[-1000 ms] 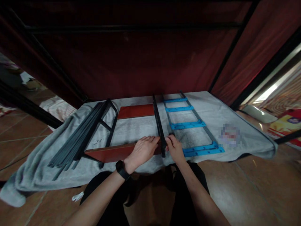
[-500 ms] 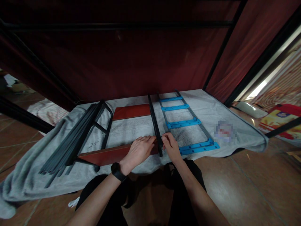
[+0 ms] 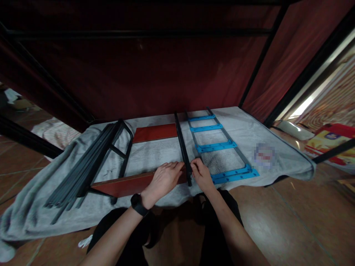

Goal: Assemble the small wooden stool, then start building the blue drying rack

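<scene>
My left hand (image 3: 167,178), with a black watch band (image 3: 139,205) at the wrist, lies over the right end of the near reddish-brown board (image 3: 122,187), its fingers bent over the upper edge. That board stands on edge between a black metal frame (image 3: 127,157) on the left and a black metal bar (image 3: 183,147) on the right. Fingers pinched, my right hand (image 3: 201,175) is at the right side of the bar's near end. Whatever is between those fingertips is too small to make out. A second reddish-brown board (image 3: 155,133) spans the far part.
Grey metal tubes (image 3: 80,166) lie bundled at the left. A few small screws (image 3: 110,171) rest on the grey blanket (image 3: 244,125). Right of the bar lies a rack with blue crosspieces (image 3: 217,146). A dark red curtain (image 3: 166,74) hangs behind; a colourful bag (image 3: 330,144) stands at the right.
Both hands stay at the near end of the black bar. The right fingertips shift only very slightly; the view tilts a little.
</scene>
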### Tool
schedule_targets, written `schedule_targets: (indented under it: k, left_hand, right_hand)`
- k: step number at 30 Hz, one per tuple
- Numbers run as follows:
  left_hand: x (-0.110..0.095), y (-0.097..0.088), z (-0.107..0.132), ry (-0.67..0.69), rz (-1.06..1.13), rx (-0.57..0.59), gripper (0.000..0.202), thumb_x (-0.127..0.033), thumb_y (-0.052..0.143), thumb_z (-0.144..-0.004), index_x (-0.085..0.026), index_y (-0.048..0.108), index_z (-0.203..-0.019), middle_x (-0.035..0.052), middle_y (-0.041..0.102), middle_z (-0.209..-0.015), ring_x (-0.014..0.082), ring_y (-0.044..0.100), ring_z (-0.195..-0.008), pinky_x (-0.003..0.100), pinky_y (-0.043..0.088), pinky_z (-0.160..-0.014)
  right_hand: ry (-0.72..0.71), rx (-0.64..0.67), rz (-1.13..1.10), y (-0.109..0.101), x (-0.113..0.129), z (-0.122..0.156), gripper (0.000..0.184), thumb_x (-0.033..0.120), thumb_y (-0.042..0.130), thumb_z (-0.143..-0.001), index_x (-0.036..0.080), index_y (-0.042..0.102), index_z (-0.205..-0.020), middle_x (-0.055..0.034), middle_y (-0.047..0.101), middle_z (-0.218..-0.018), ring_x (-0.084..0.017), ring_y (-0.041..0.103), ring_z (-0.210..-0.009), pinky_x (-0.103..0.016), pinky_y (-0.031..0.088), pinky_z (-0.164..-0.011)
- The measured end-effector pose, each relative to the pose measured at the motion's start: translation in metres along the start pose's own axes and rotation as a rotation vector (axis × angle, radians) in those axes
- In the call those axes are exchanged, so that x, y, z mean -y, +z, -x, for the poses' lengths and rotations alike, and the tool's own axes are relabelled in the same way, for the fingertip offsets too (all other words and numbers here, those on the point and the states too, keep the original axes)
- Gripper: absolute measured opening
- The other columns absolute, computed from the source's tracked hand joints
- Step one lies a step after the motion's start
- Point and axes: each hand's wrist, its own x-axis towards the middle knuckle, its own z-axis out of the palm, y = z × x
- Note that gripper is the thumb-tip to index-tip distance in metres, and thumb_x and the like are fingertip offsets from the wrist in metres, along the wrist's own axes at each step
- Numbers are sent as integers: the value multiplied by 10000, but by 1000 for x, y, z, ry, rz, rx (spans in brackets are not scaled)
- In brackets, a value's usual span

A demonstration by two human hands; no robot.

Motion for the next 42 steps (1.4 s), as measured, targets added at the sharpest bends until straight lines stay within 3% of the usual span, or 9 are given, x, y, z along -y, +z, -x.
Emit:
schedule_targets:
  k: [4, 9, 14, 20, 26, 31, 38, 42]
  left_hand:
    - [1, -1, 0, 0, 5, 10, 253, -178, 470, -964, -203, 553, -1202, 57, 692, -1007, 220, 656, -917, 347, 474, -810]
    - [1, -1, -1, -8, -9, 27, 265, -184, 461, -966, -207, 548, -1216, 58, 693, -1029, 216, 654, -932, 346, 479, -820]
    - [1, 0, -1, -2, -7, 12, 262, -194, 473, -964, -205, 543, -1216, 60, 693, -1050, 220, 655, -936, 356, 482, -832]
    - [0, 0, 1, -21, 8, 23, 245, -192, 478, -964, -221, 550, -1196, 51, 690, -1025, 211, 653, -937, 344, 478, -840]
    - [-1, -1, 2, -30, 15, 27, 229, -185, 480, -965, -226, 543, -1181, 40, 688, -1025, 205, 650, -950, 338, 470, -845]
    - [-2, -2, 2, -36, 28, 26, 231, -183, 492, -961, -230, 536, -1184, 33, 687, -1005, 202, 654, -941, 337, 470, -842]
    - [-4, -3, 1, -32, 29, 25, 207, -178, 493, -957, -219, 537, -1156, 33, 693, -1009, 208, 660, -943, 344, 469, -843]
    - [-3, -3, 1, -39, 34, 32, 221, -185, 496, -959, -224, 535, -1173, 38, 694, -1024, 201, 661, -953, 342, 469, -849]
  right_hand:
    - [11, -35, 162, 0, 1, 0, 344, 500, 321, -992, 252, 455, -795, 19, 493, -681, -164, 509, -635, -280, 366, -624]
    - [20, 8, -5, -2, 1, 1, 278, 491, 364, -979, 251, 497, -932, 31, 524, -717, -153, 538, -659, -262, 407, -635]
    - [33, 3, 40, -2, 3, -1, 340, 492, 357, -988, 251, 430, -760, 37, 469, -641, -146, 501, -617, -266, 383, -597]
    - [44, 36, -100, -4, 3, 1, 268, 500, 406, -968, 253, 506, -942, 39, 511, -702, -151, 531, -627, -276, 435, -618]
    - [42, 17, 38, -2, 1, 1, 313, 503, 372, -986, 252, 462, -822, 47, 441, -635, -156, 495, -610, -288, 375, -612]
    - [30, 39, -57, -3, -1, 3, 253, 482, 399, -977, 248, 496, -962, 42, 495, -693, -154, 524, -634, -283, 419, -638]
    - [4, 2, 129, 1, -1, 1, 325, 494, 330, -997, 255, 450, -812, 31, 488, -671, -164, 509, -624, -291, 363, -616]
    - [41, 15, 27, -1, 1, 3, 297, 515, 371, -977, 256, 501, -912, 33, 525, -695, -167, 531, -640, -286, 403, -633]
